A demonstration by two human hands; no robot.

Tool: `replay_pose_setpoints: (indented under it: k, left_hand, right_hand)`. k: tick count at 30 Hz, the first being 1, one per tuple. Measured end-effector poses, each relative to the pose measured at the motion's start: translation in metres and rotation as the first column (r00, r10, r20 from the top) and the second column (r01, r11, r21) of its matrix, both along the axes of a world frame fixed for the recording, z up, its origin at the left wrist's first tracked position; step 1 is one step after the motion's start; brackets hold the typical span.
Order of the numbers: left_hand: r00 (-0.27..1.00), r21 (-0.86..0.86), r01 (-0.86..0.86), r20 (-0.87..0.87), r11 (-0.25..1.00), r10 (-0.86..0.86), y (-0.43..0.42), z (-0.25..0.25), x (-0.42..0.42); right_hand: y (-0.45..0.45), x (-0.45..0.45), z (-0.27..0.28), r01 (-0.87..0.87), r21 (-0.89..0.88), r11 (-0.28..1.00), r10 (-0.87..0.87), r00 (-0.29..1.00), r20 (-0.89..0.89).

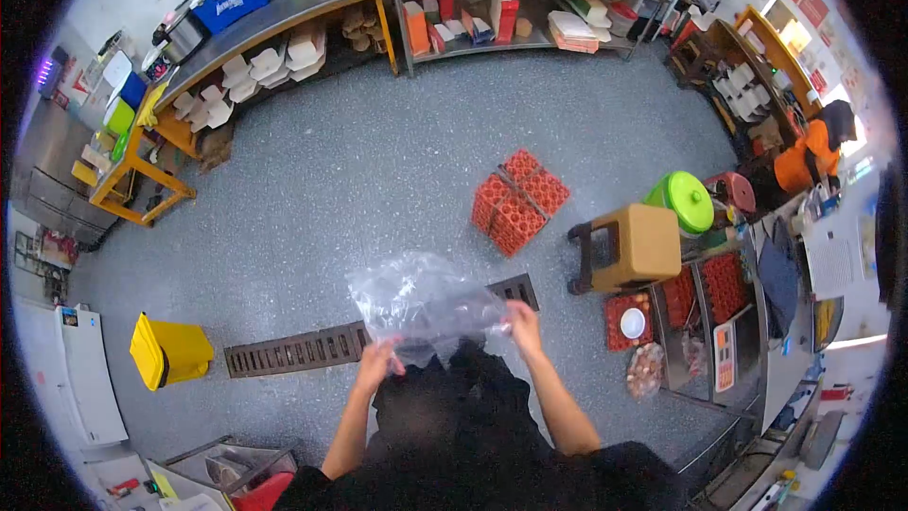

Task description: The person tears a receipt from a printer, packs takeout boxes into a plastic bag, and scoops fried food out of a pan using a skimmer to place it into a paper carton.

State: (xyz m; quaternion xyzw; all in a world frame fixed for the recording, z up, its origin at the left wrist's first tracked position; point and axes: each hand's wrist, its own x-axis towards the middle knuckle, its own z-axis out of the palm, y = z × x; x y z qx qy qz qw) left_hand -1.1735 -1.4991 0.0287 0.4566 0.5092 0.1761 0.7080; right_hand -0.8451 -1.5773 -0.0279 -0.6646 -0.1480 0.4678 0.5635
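Left hand (pixel 376 365) and right hand (pixel 522 327) pinched the edges of a clear plastic bag (pixel 409 295), with the drain (pixel 288 350) behind it. It looked thin, so a hard tug could rip it. Both hands were nearly closed, gripping just the bag. Red egg trays (pixel 518 203) sat past the drain; a yellow bin (pixel 180 352) stood left of it.

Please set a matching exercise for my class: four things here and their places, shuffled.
Things
1. Clear plastic bag
2. Yellow plastic bin
3. Strapped stack of red egg trays
4. Large blue box with white lettering

Places
A. On the grey floor, left of the brown slotted grate
B. On the dark counter
C. Held by the left hand and right hand
D. On the floor, right of picture centre

Pairs: 1-C; 2-A; 3-D; 4-B
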Motion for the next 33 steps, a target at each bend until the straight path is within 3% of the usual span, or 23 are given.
replay_pose_setpoints:
  k: [1,4,6,8,9,10,11,13,15,17,19,21,24,26,29,32,33]
  left_hand:
    - [0.989,0.038,-0.129,-0.07,0.991,0.132,0.031,0.019,0.018]
    - [0.903,0.146,-0.424,0.002,0.894,0.429,0.121,0.063,0.067]
    - [0.881,0.169,-0.474,0.077,0.864,0.468,0.186,0.077,0.095]
    - [0.9,0.162,-0.437,0.084,0.885,0.429,0.248,0.077,0.116]
    - [0.928,0.153,-0.372,0.063,0.915,0.367,0.284,0.072,0.127]
    - [0.954,0.15,-0.301,0.044,0.942,0.298,0.32,0.069,0.135]
    - [0.994,0.197,-0.083,-0.05,0.977,0.094,0.364,0.064,0.141]
    - [0.919,0.21,0.357,-0.252,0.91,-0.303,0.44,0.05,0.155]
    - [0.838,0.157,0.525,-0.264,0.836,-0.477,0.507,0.047,0.182]
    - [0.739,0.078,0.651,-0.296,0.755,-0.606,0.573,0.058,0.224]
    - [0.775,0.031,0.629,-0.097,0.777,-0.624,0.624,0.073,0.27]
    - [0.811,0.018,0.583,0.034,0.812,-0.584,0.674,0.08,0.326]
    - [0.868,0.038,0.489,0.076,0.872,-0.49,0.749,0.073,0.406]
    - [0.885,0.055,0.464,0.023,0.884,-0.466,0.794,0.056,0.454]
    - [0.891,-0.075,0.441,0.154,0.894,-0.427,0.856,0.039,0.515]
    - [0.91,-0.017,0.401,0.122,0.916,-0.396,0.912,0.062,0.574]
    - [0.938,0.028,0.314,0.144,0.949,-0.315,0.944,0.07,0.6]
  right_hand:
    - [0.047,0.014,0.006,-0.089,-0.007,0.996,0.089,0.992,0.089]
    - [0.189,0.055,0.038,-0.404,-0.172,0.898,0.439,0.838,0.324]
    - [0.279,0.077,0.049,-0.485,-0.109,0.868,0.418,0.594,0.687]
    - [0.351,0.092,0.063,-0.446,0.107,0.889,0.194,0.577,0.793]
    - [0.377,0.098,0.092,-0.391,-0.07,0.918,0.35,0.713,0.607]
    - [0.398,0.108,0.092,-0.391,-0.055,0.919,0.322,0.66,0.679]
    - [0.422,0.124,0.09,-0.392,-0.034,0.919,0.281,0.595,0.753]
    - [0.453,0.152,0.083,-0.351,-0.116,0.929,0.278,0.454,0.846]
    - [0.472,0.182,0.054,-0.281,-0.219,0.934,0.334,0.478,0.812]
    - [0.473,0.212,0.02,-0.176,-0.378,0.909,0.417,0.344,0.842]
    - [0.475,0.226,0.027,-0.001,-0.441,0.898,0.316,0.699,0.641]
    - [0.486,0.239,0.042,0.091,-0.423,0.902,0.274,0.635,0.722]
    - [0.52,0.281,0.028,0.212,-0.41,0.887,0.155,0.7,0.697]
    - [0.561,0.318,0.019,0.189,-0.448,0.874,0.182,0.727,0.662]
    - [0.653,0.405,0.009,0.165,-0.393,0.904,0.197,0.656,0.729]
    - [0.75,0.477,0.042,0.08,-0.39,0.917,0.256,0.632,0.732]
    - [0.787,0.511,0.028,0.06,-0.359,0.932,0.273,0.535,0.799]
